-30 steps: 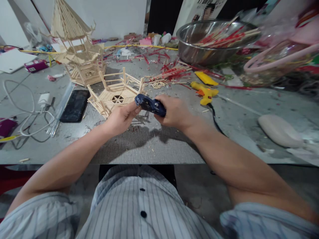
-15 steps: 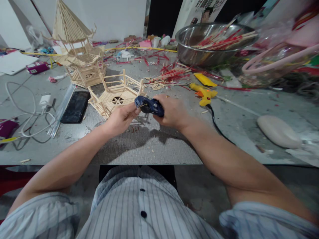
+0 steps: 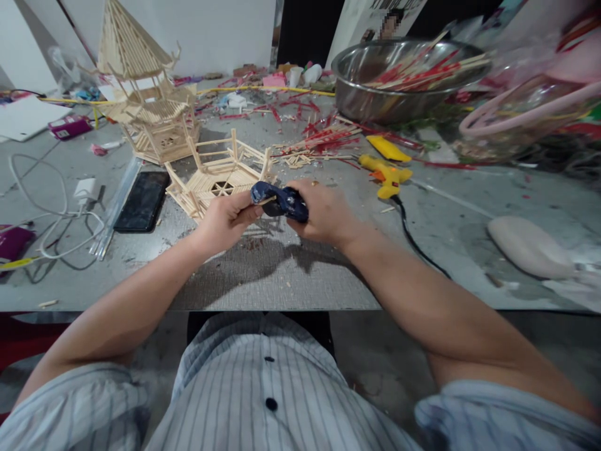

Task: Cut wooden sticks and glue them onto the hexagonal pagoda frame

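My right hand (image 3: pixel 323 210) is closed around dark blue hand cutters (image 3: pixel 293 202), whose head points left. My left hand (image 3: pixel 226 222) pinches a thin wooden stick (image 3: pixel 267 202); its end sits at the cutter's jaws, and most of it is hidden by fingers and tool. Just beyond both hands lies a hexagonal frame of sticks (image 3: pixel 200 185) with upright posts and a lattice centre. Behind it on the left stands a pagoda model (image 3: pixel 157 113) of the same pale sticks, with a pointed roof.
A black phone (image 3: pixel 142 202) and a white charger (image 3: pixel 87 190) lie left. To the right are a yellow glue gun (image 3: pixel 387 178) with a black cord and a pale oval object (image 3: pixel 528 246). A steel basin (image 3: pixel 347 94) holds red-wrapped chopsticks; loose sticks (image 3: pixel 323 141) and red scraps litter the table.
The cutters have shifted very slightly left, and the stick at their jaws shows more clearly. My left fingers have moved a little. The frame and the pagoda model stay where they were.
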A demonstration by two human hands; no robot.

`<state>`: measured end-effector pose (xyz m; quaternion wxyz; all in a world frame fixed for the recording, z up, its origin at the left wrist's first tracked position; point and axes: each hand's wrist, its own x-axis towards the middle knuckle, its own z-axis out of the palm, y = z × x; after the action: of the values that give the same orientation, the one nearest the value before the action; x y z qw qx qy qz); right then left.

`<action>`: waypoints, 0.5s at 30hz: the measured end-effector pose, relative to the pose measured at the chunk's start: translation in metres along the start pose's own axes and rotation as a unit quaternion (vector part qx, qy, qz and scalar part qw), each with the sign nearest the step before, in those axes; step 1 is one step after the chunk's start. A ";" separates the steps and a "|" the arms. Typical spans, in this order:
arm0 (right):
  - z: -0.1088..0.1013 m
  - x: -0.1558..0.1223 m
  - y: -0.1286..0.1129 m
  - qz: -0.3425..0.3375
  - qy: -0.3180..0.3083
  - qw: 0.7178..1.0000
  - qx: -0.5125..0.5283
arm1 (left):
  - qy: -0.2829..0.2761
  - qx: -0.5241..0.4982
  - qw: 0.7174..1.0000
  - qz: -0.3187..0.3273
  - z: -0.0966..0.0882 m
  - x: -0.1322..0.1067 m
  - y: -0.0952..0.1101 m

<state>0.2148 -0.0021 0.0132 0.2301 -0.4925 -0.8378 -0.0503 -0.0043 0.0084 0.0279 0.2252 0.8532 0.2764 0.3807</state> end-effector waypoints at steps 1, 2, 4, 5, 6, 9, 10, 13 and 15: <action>0.001 0.000 0.001 -0.001 0.005 1.000 -0.002 | 0.000 -0.001 1.000 0.002 0.000 0.000 0.000; 0.001 0.000 0.001 -0.003 0.009 1.000 -0.004 | -0.001 -0.002 1.000 0.002 -0.001 0.000 0.001; 0.000 0.000 0.002 -0.006 0.016 1.000 -0.008 | -0.006 -0.008 1.000 -0.001 -0.001 0.000 0.002; 0.000 0.000 0.001 -0.008 0.017 1.000 -0.008 | -0.009 -0.012 1.000 -0.004 -0.002 0.000 0.003; -0.001 0.000 0.001 -0.010 0.014 1.000 -0.007 | -0.011 -0.016 1.000 -0.006 -0.002 0.000 0.003; -0.004 0.000 -0.001 -0.011 0.003 1.000 -0.003 | -0.015 -0.021 1.000 -0.010 -0.003 0.000 0.004; -0.005 0.000 -0.002 -0.010 0.003 1.000 -0.001 | -0.016 -0.020 1.000 -0.011 -0.003 0.000 0.003; -0.005 -0.001 -0.002 -0.009 0.007 1.000 0.000 | -0.015 -0.015 1.000 -0.008 -0.003 0.000 0.001; -0.003 -0.001 -0.001 -0.006 0.004 1.000 0.003 | -0.012 -0.014 1.000 -0.003 -0.003 0.000 0.000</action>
<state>0.2156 -0.0039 0.0157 0.2342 -0.4864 -0.8402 -0.0511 -0.0071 0.0089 0.0299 0.2417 0.8535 0.2706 0.3740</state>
